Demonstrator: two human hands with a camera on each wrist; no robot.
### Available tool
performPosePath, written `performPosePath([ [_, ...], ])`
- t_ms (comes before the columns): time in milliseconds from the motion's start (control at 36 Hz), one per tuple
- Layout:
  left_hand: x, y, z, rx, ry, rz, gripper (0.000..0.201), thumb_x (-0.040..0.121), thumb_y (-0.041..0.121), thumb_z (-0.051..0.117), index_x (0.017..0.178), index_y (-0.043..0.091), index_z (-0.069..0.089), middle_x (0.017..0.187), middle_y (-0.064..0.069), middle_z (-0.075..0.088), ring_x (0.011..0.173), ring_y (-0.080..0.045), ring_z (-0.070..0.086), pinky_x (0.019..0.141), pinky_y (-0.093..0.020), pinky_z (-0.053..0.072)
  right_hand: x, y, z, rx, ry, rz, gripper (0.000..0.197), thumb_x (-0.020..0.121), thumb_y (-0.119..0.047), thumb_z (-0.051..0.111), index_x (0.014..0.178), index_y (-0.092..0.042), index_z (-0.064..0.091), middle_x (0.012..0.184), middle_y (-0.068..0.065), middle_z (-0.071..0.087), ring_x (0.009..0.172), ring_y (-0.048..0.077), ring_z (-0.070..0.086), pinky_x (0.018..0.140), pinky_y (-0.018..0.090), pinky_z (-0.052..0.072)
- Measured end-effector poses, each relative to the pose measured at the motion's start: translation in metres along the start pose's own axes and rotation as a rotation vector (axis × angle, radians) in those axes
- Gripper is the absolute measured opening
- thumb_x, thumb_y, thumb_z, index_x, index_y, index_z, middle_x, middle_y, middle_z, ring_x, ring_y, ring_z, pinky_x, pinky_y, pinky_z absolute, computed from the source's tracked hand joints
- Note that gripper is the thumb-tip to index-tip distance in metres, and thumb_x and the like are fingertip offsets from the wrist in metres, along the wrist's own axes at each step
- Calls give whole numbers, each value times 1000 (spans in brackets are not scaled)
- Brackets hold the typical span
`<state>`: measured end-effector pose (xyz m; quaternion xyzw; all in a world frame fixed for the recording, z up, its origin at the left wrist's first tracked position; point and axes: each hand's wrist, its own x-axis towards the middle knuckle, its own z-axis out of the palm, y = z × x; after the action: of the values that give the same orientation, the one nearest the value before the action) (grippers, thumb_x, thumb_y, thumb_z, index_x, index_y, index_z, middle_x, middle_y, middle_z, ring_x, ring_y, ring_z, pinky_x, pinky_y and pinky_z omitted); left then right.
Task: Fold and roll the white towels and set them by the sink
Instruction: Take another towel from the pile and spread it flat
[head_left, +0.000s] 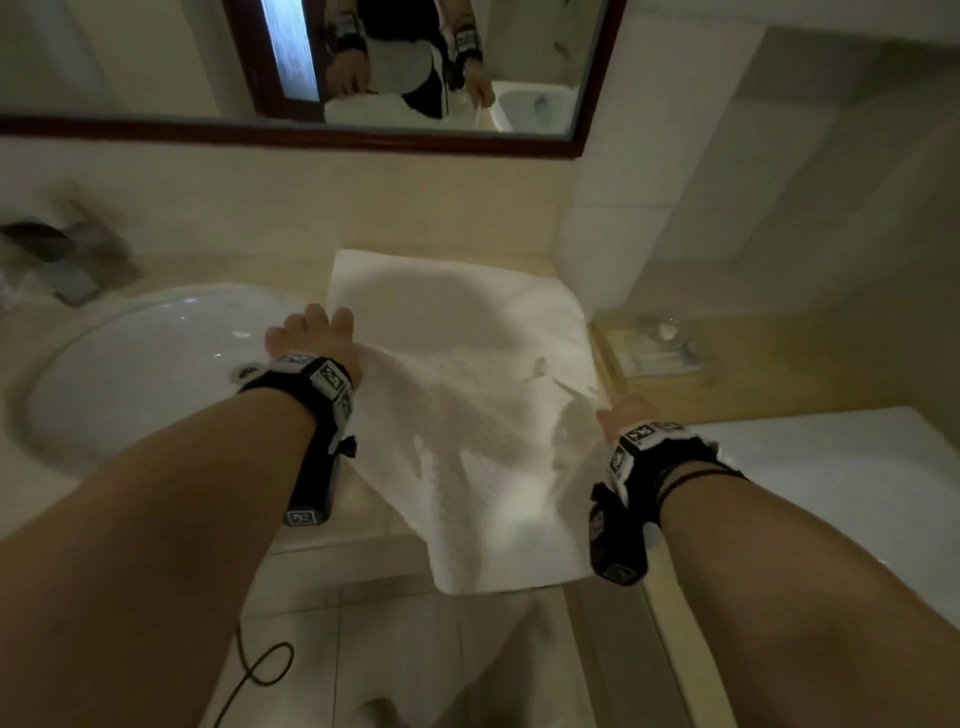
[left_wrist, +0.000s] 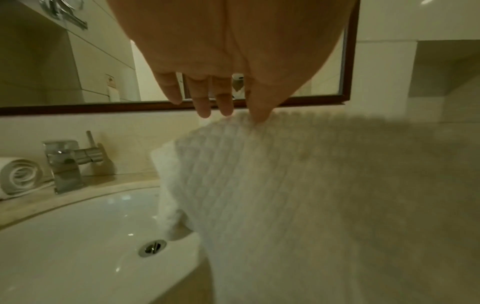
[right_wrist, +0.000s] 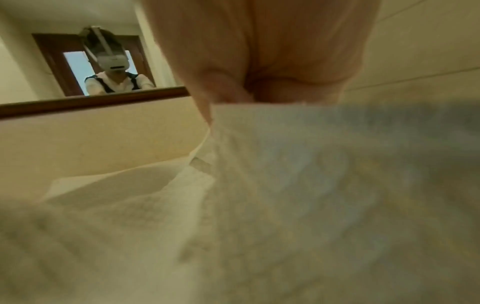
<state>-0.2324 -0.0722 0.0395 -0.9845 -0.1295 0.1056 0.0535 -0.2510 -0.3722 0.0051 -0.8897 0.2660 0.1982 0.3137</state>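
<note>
A white waffle-weave towel (head_left: 457, 415) lies on the beige counter to the right of the sink (head_left: 130, 364), with its near part lifted off the counter. My left hand (head_left: 311, 327) holds the towel's left edge; in the left wrist view the thumb of this hand (left_wrist: 257, 117) pinches the towel (left_wrist: 285, 185) while three fingers hang straight and free. My right hand (head_left: 615, 408) grips the right edge, fingers curled over the towel (right_wrist: 285, 185) in the right wrist view. A rolled white towel (left_wrist: 18, 176) rests on the counter left of the faucet (left_wrist: 64, 164).
A dark-framed mirror (head_left: 311, 135) hangs above the counter and reflects the person. A clear tray (head_left: 654, 343) sits at the counter's right end, beside a white tub edge (head_left: 831, 493). The sink drain (left_wrist: 152, 247) is close under my left hand. A black cable (head_left: 260, 670) loops on the floor.
</note>
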Motion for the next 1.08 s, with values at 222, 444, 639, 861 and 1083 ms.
performPosePath([
  [222,-14,35,48,-126,-257,124,46,93,17,51,135,15,33,140,-13,28,123,-35,42,101,-43,41,2,-24,55,-474,-124,-220,48,88,-22,54,136,-19,44,142,9,36,130,31,40,109,43,36],
  [444,-20,35,79,-100,-479,160,45,94,26,48,138,23,35,139,-10,31,122,-37,45,102,-46,40,0,-47,106,-702,-227,-422,36,93,-28,53,129,-21,55,140,4,46,126,27,45,106,37,39],
  [639,-20,13,89,-158,-498,155,78,88,35,63,148,26,14,146,-11,30,127,-34,43,101,-42,40,8,-53,132,-695,-304,-410,67,84,-38,63,143,-27,33,150,1,32,133,28,38,107,46,37],
  [861,-12,-4,91,-95,-479,-26,66,88,47,55,142,20,29,141,-11,31,128,-34,39,103,-42,38,-2,-63,130,-831,-291,-440,61,93,-35,55,145,-16,31,150,6,33,133,29,38,107,40,36],
  [1083,-9,-19,104,-289,-524,-174,100,80,42,70,149,17,1,151,-11,27,134,-34,37,106,-45,37,-6,-74,141,-801,-288,-364,96,76,-55,67,150,-18,18,155,7,21,140,31,25,112,47,30],
])
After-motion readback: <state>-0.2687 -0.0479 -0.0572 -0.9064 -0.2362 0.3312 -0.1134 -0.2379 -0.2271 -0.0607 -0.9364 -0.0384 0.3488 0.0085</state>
